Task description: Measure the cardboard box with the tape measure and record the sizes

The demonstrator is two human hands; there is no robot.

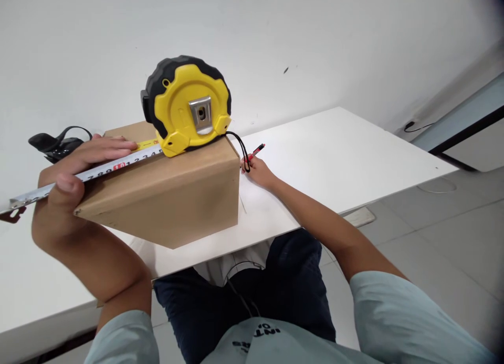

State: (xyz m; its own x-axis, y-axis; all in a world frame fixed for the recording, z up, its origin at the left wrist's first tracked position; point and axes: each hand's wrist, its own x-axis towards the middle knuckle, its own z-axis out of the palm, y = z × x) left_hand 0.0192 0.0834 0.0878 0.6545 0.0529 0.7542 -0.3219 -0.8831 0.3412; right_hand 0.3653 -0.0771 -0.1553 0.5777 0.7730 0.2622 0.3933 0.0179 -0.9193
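A brown cardboard box [173, 196] stands on the white table [338, 159]. On its top sits a yellow and black tape measure [187, 106], its blade [98, 170] pulled out to the left along the box's top edge. My left hand [74, 180] grips the box's left corner, with the thumb on the side and the fingers pressing the blade flat. My right hand [255, 169] rests on the table just right of the box, closed round a red pen [256, 151]. The tape's black wrist loop [241, 151] hangs down by that hand.
A black object with a strap [57, 142] lies on the table behind the box at the left. A white wall rises right behind the table. Grey tiled floor [444, 238] lies to the right, and my legs are under the table's front edge.
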